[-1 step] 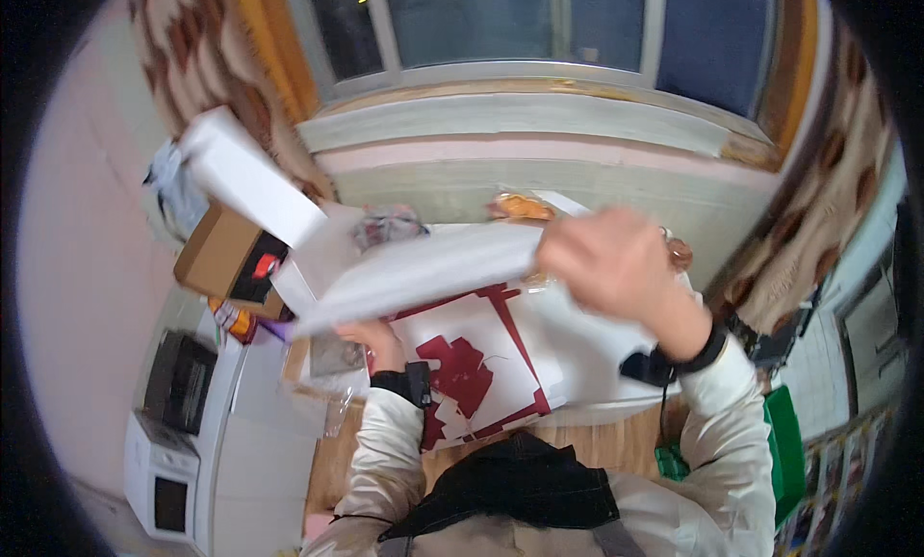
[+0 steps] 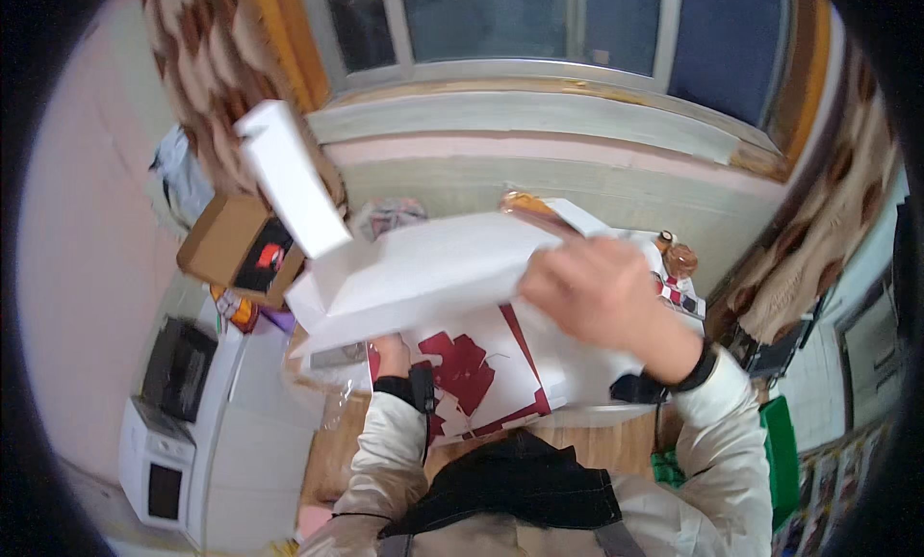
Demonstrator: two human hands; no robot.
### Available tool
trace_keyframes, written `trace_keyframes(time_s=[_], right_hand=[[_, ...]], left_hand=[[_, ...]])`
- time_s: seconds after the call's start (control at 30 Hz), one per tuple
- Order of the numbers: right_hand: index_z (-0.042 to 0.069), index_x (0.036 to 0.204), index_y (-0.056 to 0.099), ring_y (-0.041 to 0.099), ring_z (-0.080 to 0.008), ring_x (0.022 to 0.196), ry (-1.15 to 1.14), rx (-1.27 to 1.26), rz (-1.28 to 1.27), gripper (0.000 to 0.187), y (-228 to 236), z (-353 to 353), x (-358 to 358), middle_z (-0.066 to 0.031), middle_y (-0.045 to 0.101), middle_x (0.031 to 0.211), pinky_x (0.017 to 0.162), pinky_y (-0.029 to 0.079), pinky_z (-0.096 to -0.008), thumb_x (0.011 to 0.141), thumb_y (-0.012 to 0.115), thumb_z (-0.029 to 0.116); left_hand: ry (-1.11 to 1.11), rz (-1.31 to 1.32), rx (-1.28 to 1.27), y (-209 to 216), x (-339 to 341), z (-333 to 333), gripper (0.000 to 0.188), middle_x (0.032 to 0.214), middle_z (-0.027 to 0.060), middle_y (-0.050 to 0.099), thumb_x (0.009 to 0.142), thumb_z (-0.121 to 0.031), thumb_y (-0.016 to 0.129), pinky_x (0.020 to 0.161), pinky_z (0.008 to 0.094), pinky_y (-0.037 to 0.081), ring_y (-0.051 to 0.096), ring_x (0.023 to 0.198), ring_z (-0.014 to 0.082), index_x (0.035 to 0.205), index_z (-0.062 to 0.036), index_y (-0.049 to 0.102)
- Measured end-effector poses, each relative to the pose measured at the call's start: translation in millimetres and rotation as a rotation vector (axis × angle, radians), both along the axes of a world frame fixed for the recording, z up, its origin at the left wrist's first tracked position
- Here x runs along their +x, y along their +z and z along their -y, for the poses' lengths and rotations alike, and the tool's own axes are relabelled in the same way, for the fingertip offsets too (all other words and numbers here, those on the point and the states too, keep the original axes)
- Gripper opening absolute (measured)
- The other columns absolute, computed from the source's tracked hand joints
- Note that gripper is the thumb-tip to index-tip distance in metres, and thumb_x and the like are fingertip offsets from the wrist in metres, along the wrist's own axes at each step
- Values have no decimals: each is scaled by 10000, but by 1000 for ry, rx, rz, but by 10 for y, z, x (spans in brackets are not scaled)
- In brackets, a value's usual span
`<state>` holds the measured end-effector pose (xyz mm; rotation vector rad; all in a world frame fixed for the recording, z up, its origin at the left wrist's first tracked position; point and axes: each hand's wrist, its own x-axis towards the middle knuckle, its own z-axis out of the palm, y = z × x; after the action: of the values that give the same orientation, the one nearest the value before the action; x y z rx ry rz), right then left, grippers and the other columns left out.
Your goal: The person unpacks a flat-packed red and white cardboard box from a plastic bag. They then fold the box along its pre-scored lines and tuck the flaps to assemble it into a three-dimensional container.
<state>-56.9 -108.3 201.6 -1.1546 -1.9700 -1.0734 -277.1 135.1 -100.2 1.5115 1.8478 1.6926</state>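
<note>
Grasping the right end of a partly folded white cardboard piece, the blurred right hand holds it above the counter in the head view. The left hand sits under its lower edge, fingers partly hidden, grip impossible to tell; a red-and-white sheet lies below.

- Folded white sheet, centre: smooth, matt card.
- Red-and-white sheet, below centre: matt (paper or thin card, hard to tell).
- Brown box, left: plain matt cardboard.
- Curtain, upper left: patterned cloth.
- Window pane, top: glossy, dark glass.
- Pale sleeve, lower right: cloth, faint sheen.
- Green container, lower right: smooth plastic.
</note>
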Motion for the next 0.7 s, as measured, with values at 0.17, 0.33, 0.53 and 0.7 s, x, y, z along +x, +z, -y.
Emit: trace_keyframes(time_s=[0.17,0.33,0.53,0.7], right_hand=[[152,856,561,495,-140,621,-30,-295,119,142,-1082,84,-408,17,475,687,549,360,-268,730,622,180],[157,943,565,559,-160,705,-105,-656,25,158,-1739,253,-451,5,509,739,616,399,-303,800,614,203],[158,961,582,631,-202,782,-44,-938,-6,109,-2141,250,-495,-24,605,780,661,451,-337,853,580,178],[163,992,607,667,-230,751,-79,-1092,57,130,-2436,247,-459,-56,664,782,638,481,-348,881,549,196]], left_hand=[[-859,-142,-272,279,-511,1575,222,1049,122,644,849,-41,645,792,377,512,626,919,301,1070,-49,639],[-1262,-475,263,1084,-744,1928,304,1117,103,664,814,-10,650,915,419,508,627,1035,321,1108,-86,668],[-1136,-1258,84,885,-337,1264,381,1326,151,558,856,-329,669,1164,585,144,345,1391,294,1196,-157,654],[-908,-1338,-13,1043,-201,1141,570,1357,188,517,820,-365,697,1145,594,156,363,1360,355,1324,-141,555]])
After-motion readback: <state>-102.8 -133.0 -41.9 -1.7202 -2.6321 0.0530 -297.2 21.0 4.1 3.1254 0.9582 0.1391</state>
